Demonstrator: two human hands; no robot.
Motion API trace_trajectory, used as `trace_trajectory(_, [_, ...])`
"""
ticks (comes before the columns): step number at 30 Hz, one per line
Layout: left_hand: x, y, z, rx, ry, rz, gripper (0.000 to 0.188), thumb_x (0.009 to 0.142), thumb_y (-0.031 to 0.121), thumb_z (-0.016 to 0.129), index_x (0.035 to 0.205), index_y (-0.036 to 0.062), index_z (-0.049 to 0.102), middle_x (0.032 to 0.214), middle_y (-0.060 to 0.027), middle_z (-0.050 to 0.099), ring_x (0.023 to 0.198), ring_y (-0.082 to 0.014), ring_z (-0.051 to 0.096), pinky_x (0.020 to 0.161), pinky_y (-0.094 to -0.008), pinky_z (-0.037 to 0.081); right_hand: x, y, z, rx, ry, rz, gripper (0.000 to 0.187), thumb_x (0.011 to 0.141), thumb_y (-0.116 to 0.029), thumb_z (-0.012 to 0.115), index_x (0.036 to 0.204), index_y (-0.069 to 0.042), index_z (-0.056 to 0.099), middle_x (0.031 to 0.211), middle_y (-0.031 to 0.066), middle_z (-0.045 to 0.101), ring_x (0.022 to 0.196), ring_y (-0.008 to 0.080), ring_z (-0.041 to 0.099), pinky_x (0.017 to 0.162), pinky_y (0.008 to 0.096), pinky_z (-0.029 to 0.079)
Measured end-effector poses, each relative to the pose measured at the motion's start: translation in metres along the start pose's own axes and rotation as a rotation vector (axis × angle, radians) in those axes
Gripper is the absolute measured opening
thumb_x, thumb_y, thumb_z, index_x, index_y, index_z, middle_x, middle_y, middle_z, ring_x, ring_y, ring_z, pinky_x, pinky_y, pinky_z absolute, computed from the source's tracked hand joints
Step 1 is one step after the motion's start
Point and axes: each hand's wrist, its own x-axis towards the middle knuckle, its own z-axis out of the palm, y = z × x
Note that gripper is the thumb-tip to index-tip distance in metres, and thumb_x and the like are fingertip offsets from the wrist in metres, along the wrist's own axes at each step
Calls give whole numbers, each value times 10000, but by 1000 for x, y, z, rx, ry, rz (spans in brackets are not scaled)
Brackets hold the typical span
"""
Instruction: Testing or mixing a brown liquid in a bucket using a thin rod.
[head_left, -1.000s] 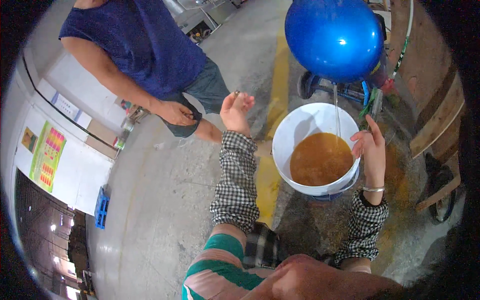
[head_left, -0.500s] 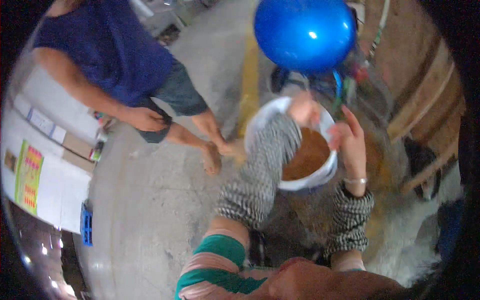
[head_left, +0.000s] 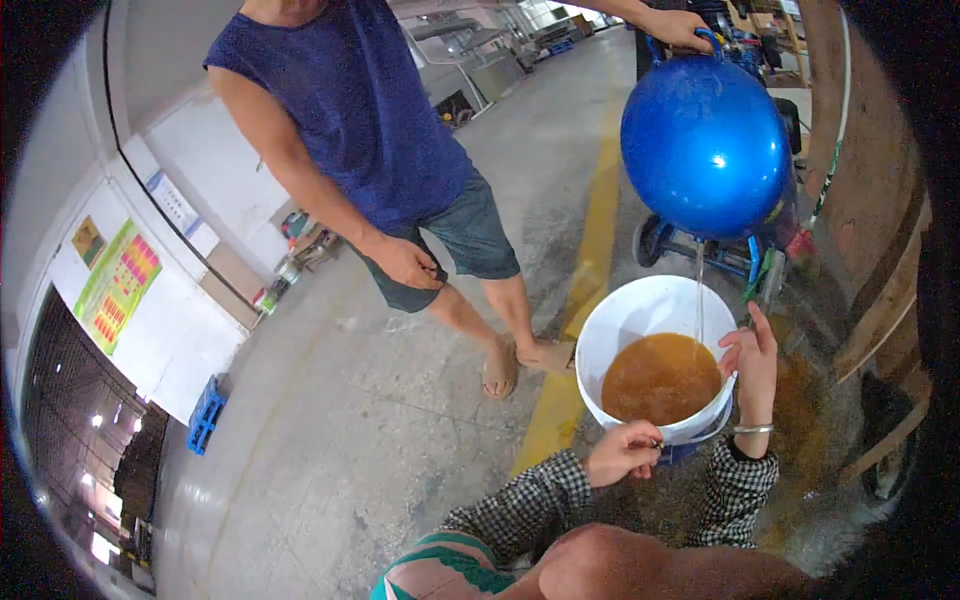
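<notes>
A white bucket (head_left: 640, 300) stands before me, partly filled with brown, cloudy liquid (head_left: 660, 385). My left hand (head_left: 622, 452) is closed at the near rim, pinching something small and dark that I cannot make out. At the bucket's right rim is my right hand (head_left: 752, 358), its index finger stretched up and the fingers apart. A thin stream of clear liquid (head_left: 700, 290) falls into the bucket from a shiny blue rounded tank (head_left: 700, 150). A co-worker's hand (head_left: 675, 30) grips the blue handle on top of the tank.
The co-worker in a dark blue sleeveless top (head_left: 350, 120) stands at the far left of the bucket. Behind the tank is a blue wheeled frame (head_left: 735, 258). Wooden boards (head_left: 885, 290) line the right side. A yellow stripe (head_left: 580, 350) crosses the concrete floor.
My left hand has come back from over the bucket to its near rim. My view has shifted, showing more of the co-worker and tank. The liquid stream now shows clearly.
</notes>
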Motion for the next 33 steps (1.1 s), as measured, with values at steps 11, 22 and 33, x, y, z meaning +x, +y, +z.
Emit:
trace_trajectory(11, [2, -25, 21, 159, -57, 4, 178, 806, 38, 531, 975, 14, 481, 717, -39, 545, 557, -116, 556, 494, -250, 458, 2, 10, 9, -55, -29, 56, 457, 842, -68, 348, 1298, -60, 320, 644, 33, 556, 409, 83, 470, 346, 192, 348])
trace_trajectory(22, [0, -34, 20, 374, -64, 54, 161, 781, 36, 543, 917, -25, 485, 714, -58, 551, 618, -103, 564, 517, -258, 456, -4, 8, 24, -98, -138, -33, 423, 847, -41, 346, 1267, -74, 393, 609, 13, 498, 419, 68, 419, 364, 205, 374])
trace_trajectory(33, [3, -18, 31, 274, -135, -77, 190, 794, 34, 558, 960, -19, 481, 757, -73, 586, 605, -112, 580, 541, -255, 473, -5, 9, 6, -201, -125, 100, 361, 868, -71, 357, 1218, -37, 441, 672, 46, 555, 425, 66, 446, 375, 194, 339])
